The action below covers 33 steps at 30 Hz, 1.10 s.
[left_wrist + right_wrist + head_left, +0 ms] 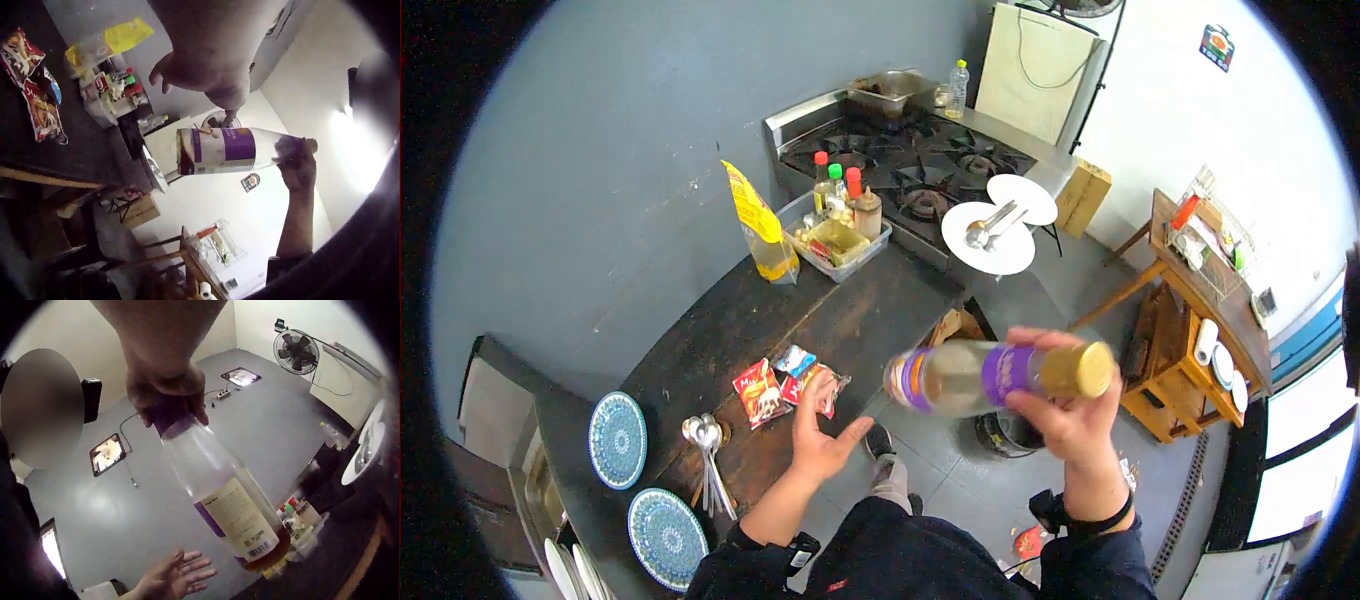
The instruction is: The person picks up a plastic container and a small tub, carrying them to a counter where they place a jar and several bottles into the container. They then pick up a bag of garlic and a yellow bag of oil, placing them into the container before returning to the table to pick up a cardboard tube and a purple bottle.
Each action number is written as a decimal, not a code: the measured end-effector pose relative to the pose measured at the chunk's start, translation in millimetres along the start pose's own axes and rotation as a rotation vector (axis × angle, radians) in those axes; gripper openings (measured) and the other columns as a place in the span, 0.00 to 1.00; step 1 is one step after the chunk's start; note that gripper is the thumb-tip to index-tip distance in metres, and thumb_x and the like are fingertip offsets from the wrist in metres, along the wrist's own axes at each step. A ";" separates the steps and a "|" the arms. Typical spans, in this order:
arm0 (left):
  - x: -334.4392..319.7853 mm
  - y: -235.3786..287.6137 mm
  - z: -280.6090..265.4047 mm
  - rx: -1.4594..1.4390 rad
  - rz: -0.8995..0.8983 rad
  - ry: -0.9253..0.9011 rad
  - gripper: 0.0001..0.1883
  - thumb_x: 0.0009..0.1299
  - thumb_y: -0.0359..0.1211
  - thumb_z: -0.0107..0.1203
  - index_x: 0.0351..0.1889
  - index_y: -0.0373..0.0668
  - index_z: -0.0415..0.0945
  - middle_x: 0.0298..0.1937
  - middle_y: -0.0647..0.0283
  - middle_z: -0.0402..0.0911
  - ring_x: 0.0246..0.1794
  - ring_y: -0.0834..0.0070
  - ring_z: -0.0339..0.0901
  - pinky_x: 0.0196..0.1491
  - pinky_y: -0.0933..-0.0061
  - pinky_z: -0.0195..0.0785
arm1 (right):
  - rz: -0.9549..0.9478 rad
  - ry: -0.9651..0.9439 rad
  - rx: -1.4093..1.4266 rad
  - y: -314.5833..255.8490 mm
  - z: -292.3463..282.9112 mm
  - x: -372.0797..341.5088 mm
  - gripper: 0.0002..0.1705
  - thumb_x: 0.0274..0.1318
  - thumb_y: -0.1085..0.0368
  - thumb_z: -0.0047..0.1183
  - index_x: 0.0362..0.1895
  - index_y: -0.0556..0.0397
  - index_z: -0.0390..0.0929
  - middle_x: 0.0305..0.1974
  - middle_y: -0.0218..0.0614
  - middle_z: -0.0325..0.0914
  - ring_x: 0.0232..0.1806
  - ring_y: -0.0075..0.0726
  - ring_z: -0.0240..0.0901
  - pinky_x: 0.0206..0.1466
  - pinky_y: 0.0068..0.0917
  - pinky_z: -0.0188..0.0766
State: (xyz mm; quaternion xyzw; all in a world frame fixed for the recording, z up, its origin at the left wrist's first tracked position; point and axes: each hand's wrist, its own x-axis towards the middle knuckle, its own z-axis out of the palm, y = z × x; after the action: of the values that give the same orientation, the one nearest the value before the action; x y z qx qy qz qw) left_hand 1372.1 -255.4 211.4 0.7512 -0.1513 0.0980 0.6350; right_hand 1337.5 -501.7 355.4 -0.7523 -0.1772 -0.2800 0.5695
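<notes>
My right hand (1072, 425) grips a clear bottle (960, 375) by its neck, just below the gold cap. Purple and white labels wrap the bottle, and a little brown liquid (272, 553) shows at its base in the right wrist view. The bottle is held up in the air in front of my body, its base toward the left. My left hand (822, 440) is held out with its fingers spread, holding nothing. In the head view it overlaps the small red food packets (760, 392) on the dark table (730, 320).
Left on the table are two blue patterned plates (618, 440) and several spoons (710, 465). Farther back stand a yellow pouch (755, 215) and a plastic tub (845, 268) of sauce bottles. Beyond are a gas stove (910, 150) and white plates (1005, 262) bearing metal utensils.
</notes>
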 end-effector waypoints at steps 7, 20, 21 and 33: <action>78.8 -26.6 -13.3 -0.062 -0.040 0.161 0.37 0.50 0.32 0.61 0.56 0.39 0.52 0.53 0.56 0.62 0.50 0.68 0.64 0.50 0.68 0.55 | -0.101 -0.009 0.060 44.8 55.0 146.0 0.21 0.34 0.72 0.60 0.38 0.58 0.70 0.38 0.37 0.74 0.37 0.26 0.69 0.42 0.24 0.66; 159.0 -92.0 -69.4 -0.074 -0.189 0.409 0.34 0.50 0.30 0.60 0.55 0.38 0.55 0.50 0.55 0.64 0.45 0.69 0.67 0.47 0.70 0.58 | -0.021 -0.132 -0.176 259.9 295.5 346.9 0.21 0.32 0.60 0.61 0.33 0.58 0.72 0.29 0.43 0.76 0.32 0.40 0.74 0.38 0.30 0.68; 160.6 -93.4 -72.4 -0.094 -0.192 0.424 0.34 0.51 0.29 0.60 0.55 0.38 0.55 0.50 0.55 0.64 0.45 0.70 0.67 0.47 0.70 0.58 | -0.007 -0.154 -0.179 265.9 304.7 348.9 0.21 0.31 0.60 0.61 0.33 0.58 0.72 0.29 0.43 0.76 0.32 0.40 0.74 0.37 0.30 0.68; 167.6 -120.1 -101.9 -0.086 -0.266 0.511 0.30 0.55 0.28 0.54 0.55 0.39 0.55 0.51 0.58 0.64 0.46 0.73 0.67 0.47 0.76 0.57 | 0.090 -0.248 -0.245 304.3 341.8 367.0 0.18 0.35 0.62 0.60 0.31 0.59 0.73 0.27 0.41 0.76 0.29 0.31 0.73 0.34 0.25 0.68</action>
State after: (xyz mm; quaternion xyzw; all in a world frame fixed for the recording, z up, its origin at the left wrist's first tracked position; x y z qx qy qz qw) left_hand 1575.6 -154.7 175.0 0.6877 0.1094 0.1936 0.6911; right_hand 1877.1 -281.9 287.0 -0.8521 -0.1767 -0.1786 0.4592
